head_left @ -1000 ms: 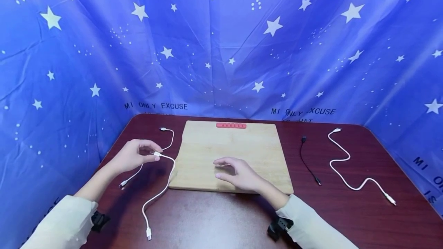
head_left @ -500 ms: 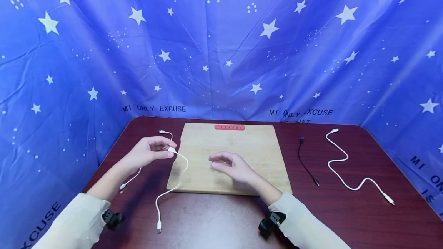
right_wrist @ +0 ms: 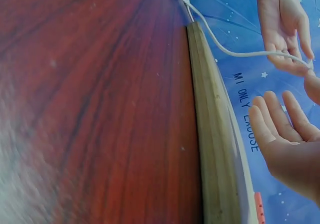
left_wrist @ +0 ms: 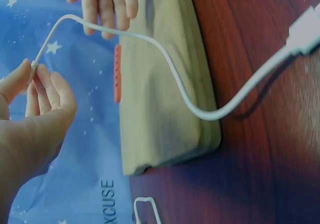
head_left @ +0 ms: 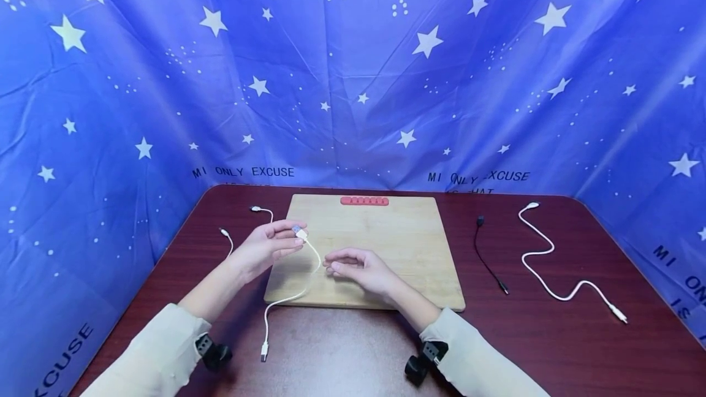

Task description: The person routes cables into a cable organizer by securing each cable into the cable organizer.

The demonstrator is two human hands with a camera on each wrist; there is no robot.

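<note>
One plug (head_left: 301,233) of a white cable (head_left: 303,292) is pinched between the thumb and fingers of the left hand (head_left: 267,249), raised over the left part of a wooden board (head_left: 397,238). The cable is led down past the board's near edge, where its other connector (head_left: 264,353) can be seen. Just beside, the right hand (head_left: 364,271) is held above the board, fingers loosely bent. A red strip (head_left: 364,201) is set at the board's far edge. Farther right, a black cable (head_left: 481,258) and a winding white cable (head_left: 537,254) are laid on the dark red table (head_left: 331,348); at left, one white lead (head_left: 265,209) is partly hidden by the left hand. The table is backed by a starred blue curtain (head_left: 331,78).
</note>
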